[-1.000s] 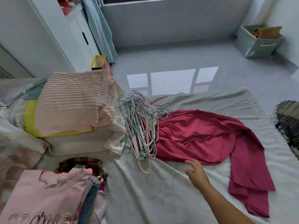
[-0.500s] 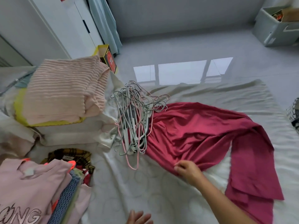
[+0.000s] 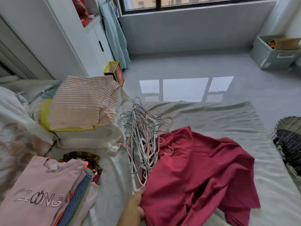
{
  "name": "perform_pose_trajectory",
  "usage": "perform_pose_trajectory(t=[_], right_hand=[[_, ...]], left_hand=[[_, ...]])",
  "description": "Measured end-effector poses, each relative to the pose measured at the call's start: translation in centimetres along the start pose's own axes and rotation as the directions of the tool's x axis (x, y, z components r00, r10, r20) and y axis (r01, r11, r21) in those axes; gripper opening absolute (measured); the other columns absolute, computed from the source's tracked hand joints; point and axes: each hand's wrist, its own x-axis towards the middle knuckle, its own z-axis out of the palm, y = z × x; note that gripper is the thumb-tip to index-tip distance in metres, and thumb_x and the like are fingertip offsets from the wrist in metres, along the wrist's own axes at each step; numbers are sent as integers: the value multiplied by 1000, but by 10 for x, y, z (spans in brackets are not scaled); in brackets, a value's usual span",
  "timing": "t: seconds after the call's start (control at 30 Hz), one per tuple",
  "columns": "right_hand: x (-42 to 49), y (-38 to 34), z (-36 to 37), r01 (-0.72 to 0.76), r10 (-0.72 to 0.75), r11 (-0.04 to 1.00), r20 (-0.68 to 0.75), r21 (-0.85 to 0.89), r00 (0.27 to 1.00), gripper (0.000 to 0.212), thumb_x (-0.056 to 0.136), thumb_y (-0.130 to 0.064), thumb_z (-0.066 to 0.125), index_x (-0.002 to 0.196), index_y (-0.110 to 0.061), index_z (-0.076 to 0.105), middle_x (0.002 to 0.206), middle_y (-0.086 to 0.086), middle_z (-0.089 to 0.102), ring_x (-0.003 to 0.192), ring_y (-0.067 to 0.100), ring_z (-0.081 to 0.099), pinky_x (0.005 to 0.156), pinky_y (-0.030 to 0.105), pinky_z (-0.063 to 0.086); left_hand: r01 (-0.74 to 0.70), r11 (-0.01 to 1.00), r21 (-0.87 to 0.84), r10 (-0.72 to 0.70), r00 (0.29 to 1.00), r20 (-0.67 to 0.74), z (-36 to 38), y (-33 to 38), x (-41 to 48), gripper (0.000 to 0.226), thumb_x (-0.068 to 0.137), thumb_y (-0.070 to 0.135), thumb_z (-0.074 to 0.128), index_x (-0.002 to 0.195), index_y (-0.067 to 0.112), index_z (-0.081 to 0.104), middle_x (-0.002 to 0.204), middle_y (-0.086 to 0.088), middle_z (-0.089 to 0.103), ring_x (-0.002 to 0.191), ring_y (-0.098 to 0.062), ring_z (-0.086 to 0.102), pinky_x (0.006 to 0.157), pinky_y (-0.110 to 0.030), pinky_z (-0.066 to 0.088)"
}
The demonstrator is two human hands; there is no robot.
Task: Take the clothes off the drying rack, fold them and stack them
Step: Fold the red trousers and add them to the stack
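A dark red garment (image 3: pixel 203 168) lies crumpled on the white bed sheet (image 3: pixel 211 115), bunched toward the near edge. My left hand (image 3: pixel 133 207) comes up from the bottom edge and grips the garment's near-left edge, its fingers tucked under the cloth. My right hand is out of sight. A folded stack topped by a pink sweatshirt with lettering (image 3: pixel 40 193) sits at the near left. Behind it, a pink ribbed knit (image 3: pixel 81 103) lies folded on yellow and white pieces.
A tangle of wire hangers (image 3: pixel 143 139) lies between the stacks and the red garment, touching its left side. A woven basket (image 3: pixel 288 141) is at the right edge. On the glossy floor beyond stand a grey bin (image 3: pixel 275 54) and a yellow box (image 3: pixel 114 70).
The red garment has been drawn toward me and bunched up. My right hand, which held its near edge, has left the view. My left hand has come up and taken hold of the cloth.
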Motion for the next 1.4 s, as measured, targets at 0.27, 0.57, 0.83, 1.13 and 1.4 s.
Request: perform_pose_trajectory(t=[0.27,0.57,0.83,1.13,1.4], right_hand=[[-35,5,56,-876,813,389,-553,286,180,24,81,-26,70,59,-19,62,46,-9,57,46,-1,53,52,16,40],[-38,99,30,-935,240,310,-966,170,-96,40,85,-11,65,123,-4,56,129,17,50,116,32,49,102,40,37],[5,201,24,-981,476,-15,-864,-192,162,92,56,-84,3,142,-53,9,153,-12,-24,142,19,-17,114,50,1],[-69,234,42,-958,334,-102,-916,-268,221,44,99,-44,11,123,-31,46,134,7,55,127,19,37,108,29,15],[-61,240,50,-982,185,-30,-966,-187,178,42,79,-25,38,120,-28,46,131,10,57,125,22,37,112,28,5]], left_hand=[[-63,983,171,84,990,-115,-24,7,14,40,90,26,59,119,-1,58,104,-19,66,85,-27,62,60,-31,56],[-80,874,479,336,813,-476,-116,-13,80,59,83,29,68,125,-7,46,126,-27,51,114,-39,50,96,-44,43],[-216,913,347,298,932,-205,-139,28,198,96,41,68,78,111,5,59,105,-17,67,92,-33,67,83,-51,54],[-343,828,444,422,902,-90,-114,92,182,14,90,7,56,76,8,57,47,2,61,40,-8,56,45,-19,45],[-388,711,586,464,885,23,-80,101,131,18,94,10,51,76,12,55,65,-5,58,45,-9,56,51,-25,48]])
